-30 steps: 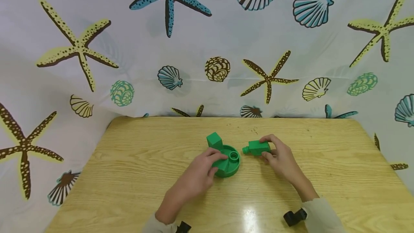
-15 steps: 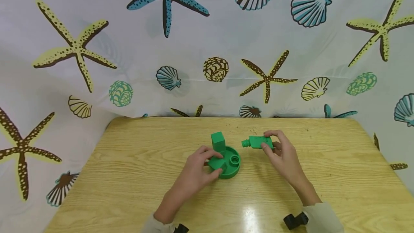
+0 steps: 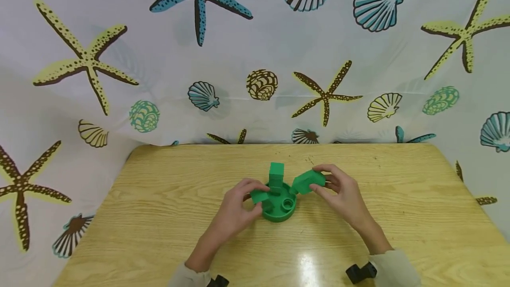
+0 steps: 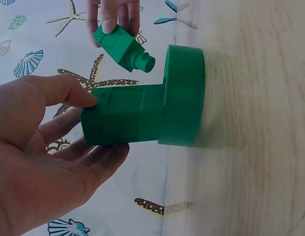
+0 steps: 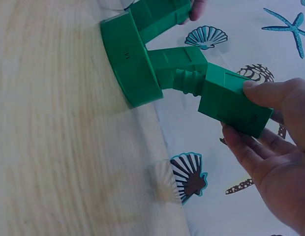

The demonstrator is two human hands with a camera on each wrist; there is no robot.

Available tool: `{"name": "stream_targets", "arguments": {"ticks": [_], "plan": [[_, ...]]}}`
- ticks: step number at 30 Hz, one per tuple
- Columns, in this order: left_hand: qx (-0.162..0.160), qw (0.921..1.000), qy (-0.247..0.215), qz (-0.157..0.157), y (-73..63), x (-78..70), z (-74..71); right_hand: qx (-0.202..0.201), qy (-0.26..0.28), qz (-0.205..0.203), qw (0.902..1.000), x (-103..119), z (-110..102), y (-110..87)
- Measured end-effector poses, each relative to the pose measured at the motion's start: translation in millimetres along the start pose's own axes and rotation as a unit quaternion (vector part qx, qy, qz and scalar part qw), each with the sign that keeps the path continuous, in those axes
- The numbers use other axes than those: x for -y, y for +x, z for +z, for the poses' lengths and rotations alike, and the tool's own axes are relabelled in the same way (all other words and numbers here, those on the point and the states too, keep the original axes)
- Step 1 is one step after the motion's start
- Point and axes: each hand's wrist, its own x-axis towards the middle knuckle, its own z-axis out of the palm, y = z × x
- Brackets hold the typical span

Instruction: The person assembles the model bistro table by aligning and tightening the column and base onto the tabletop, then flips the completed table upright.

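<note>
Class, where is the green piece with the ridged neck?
In the head view, the piece is in the right hand, right of the round green base.

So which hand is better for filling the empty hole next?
Probably the right hand: it holds the loose block near the round base. The left hand grips a standing block on it.

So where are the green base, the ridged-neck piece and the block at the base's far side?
Green base (image 4: 184,96), left wrist view, on its wall.
Ridged-neck piece (image 5: 228,101), right wrist view, on its body.
Far block (image 3: 276,172), head view, on its upper part.
</note>
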Motion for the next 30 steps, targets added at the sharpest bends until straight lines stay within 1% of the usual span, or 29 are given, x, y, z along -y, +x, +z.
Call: {"name": "stream_targets", "arguments": {"ticks": [4,11,15,22,26,30], "plan": [[-0.015,0.9999,-0.007,0.001,-0.3,2.2,-1.4,0.019,-0.002,-0.007,0.9998,1,7,-0.1],[-0.033,0.9993,-0.017,0.004,0.5,3.1,-1.7,0.053,0.011,-0.028,0.9981,5,16,-1.9],[-0.039,0.9990,-0.019,0.007,0.8,5.2,-1.1,0.067,0.005,-0.038,0.9970,6,21,-2.4],[-0.040,0.9990,-0.018,0.011,1.2,7.1,-0.2,0.072,-0.001,-0.050,0.9962,8,27,-3.6],[-0.043,0.9988,-0.021,0.012,2.0,7.4,-0.1,0.076,-0.016,-0.055,0.9955,10,28,-3.4],[-0.041,0.9987,-0.029,0.005,2.1,7.5,-0.4,0.076,-0.038,-0.066,0.9942,11,28,-3.0]]}}
